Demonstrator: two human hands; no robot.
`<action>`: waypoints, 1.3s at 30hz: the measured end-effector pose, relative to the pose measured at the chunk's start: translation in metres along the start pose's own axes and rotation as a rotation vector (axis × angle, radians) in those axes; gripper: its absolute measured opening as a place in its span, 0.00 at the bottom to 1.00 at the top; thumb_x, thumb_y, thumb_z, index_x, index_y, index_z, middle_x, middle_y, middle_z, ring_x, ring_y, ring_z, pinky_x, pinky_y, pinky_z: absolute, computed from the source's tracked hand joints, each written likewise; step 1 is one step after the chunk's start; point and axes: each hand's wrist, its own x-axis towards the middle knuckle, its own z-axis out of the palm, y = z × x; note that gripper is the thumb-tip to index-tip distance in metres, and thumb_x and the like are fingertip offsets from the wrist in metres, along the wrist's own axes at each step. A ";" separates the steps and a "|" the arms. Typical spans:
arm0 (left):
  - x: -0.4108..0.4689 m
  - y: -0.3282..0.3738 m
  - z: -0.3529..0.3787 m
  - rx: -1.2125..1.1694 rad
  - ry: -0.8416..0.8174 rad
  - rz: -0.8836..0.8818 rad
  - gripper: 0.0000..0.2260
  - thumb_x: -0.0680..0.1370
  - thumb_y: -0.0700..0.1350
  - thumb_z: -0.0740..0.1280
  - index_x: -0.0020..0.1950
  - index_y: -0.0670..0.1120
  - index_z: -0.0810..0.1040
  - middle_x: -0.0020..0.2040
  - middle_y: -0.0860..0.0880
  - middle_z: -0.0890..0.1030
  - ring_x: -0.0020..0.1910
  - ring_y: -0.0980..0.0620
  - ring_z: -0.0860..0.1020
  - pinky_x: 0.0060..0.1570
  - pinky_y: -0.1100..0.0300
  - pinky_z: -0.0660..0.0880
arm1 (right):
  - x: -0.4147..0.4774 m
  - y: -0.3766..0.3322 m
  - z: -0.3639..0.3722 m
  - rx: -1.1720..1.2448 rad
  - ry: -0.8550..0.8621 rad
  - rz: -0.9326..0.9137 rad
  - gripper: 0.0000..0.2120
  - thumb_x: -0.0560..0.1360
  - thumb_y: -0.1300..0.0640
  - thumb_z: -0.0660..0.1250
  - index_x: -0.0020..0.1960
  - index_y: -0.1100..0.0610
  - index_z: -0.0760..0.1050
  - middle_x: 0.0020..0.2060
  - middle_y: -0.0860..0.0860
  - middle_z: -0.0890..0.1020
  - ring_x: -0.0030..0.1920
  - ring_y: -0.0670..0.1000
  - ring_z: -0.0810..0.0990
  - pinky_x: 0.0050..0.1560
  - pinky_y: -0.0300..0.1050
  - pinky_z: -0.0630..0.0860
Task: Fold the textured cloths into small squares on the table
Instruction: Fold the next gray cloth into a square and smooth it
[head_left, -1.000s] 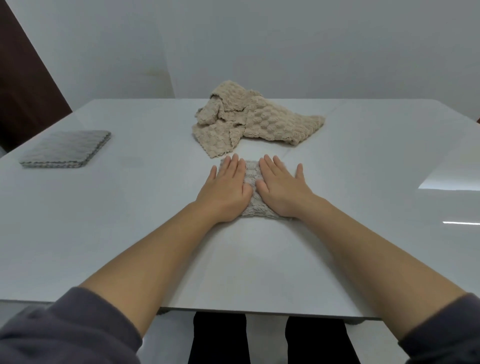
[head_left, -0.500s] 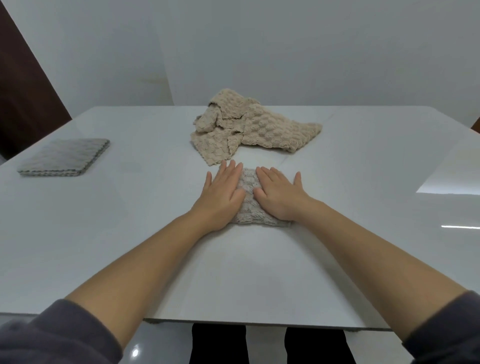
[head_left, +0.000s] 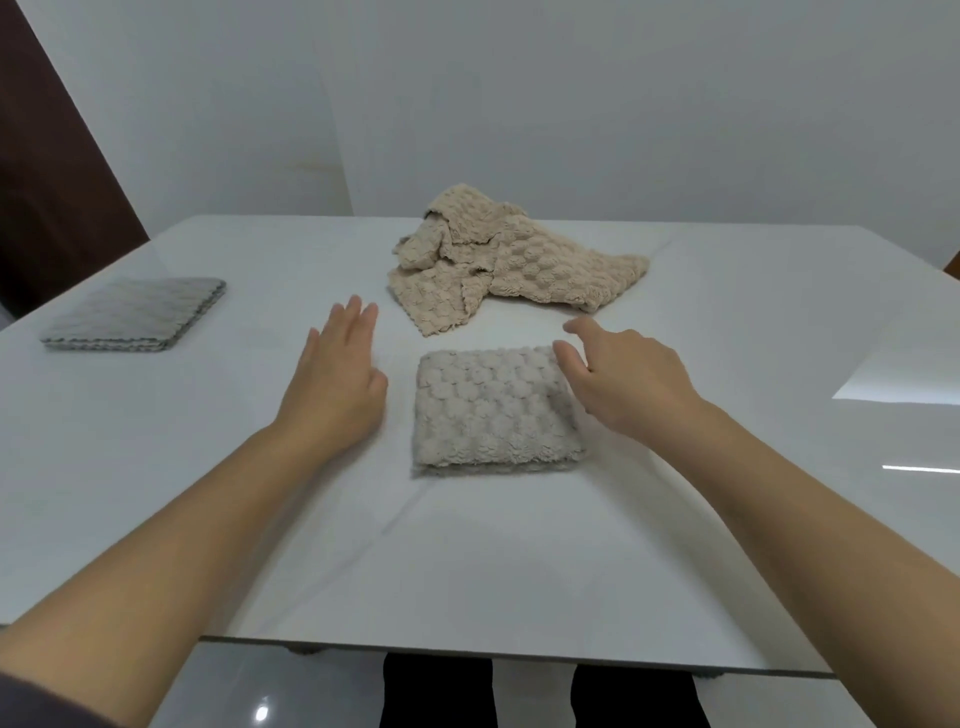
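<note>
Left hand (head_left: 332, 395) is flat, palm down, fingers straight, holding nothing, just left of the folded beige cloth (head_left: 493, 410). That cloth sits as a small square mid-table (head_left: 467, 571), a bit toward the near edge. Right hand (head_left: 628, 379) is loosely spread, nothing in it either, thumb at the square's far right corner; can't tell if it touches. Over by the left edge there's a neat grey folded stack (head_left: 135, 314). Toward the far edge, a rumpled heap of tan cloths (head_left: 514, 265).
</note>
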 end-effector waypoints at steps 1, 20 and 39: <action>-0.001 0.009 0.001 -0.038 -0.008 0.009 0.28 0.80 0.41 0.53 0.79 0.43 0.47 0.80 0.47 0.45 0.78 0.51 0.42 0.76 0.52 0.41 | -0.001 -0.002 -0.001 -0.017 0.033 -0.007 0.23 0.82 0.46 0.46 0.73 0.53 0.64 0.46 0.52 0.82 0.50 0.57 0.78 0.48 0.49 0.70; -0.007 0.066 0.033 0.090 -0.343 0.099 0.27 0.83 0.52 0.44 0.79 0.42 0.41 0.79 0.46 0.41 0.78 0.52 0.39 0.76 0.51 0.39 | 0.002 -0.028 0.059 -0.079 -0.258 -0.189 0.29 0.83 0.44 0.42 0.80 0.56 0.42 0.79 0.49 0.43 0.78 0.49 0.40 0.73 0.65 0.35; -0.010 0.068 0.027 0.073 -0.332 0.089 0.27 0.83 0.52 0.44 0.79 0.43 0.41 0.79 0.46 0.39 0.77 0.52 0.38 0.76 0.51 0.38 | 0.004 -0.028 0.048 -0.063 -0.338 -0.181 0.29 0.83 0.43 0.41 0.79 0.55 0.41 0.79 0.49 0.42 0.78 0.49 0.39 0.73 0.65 0.36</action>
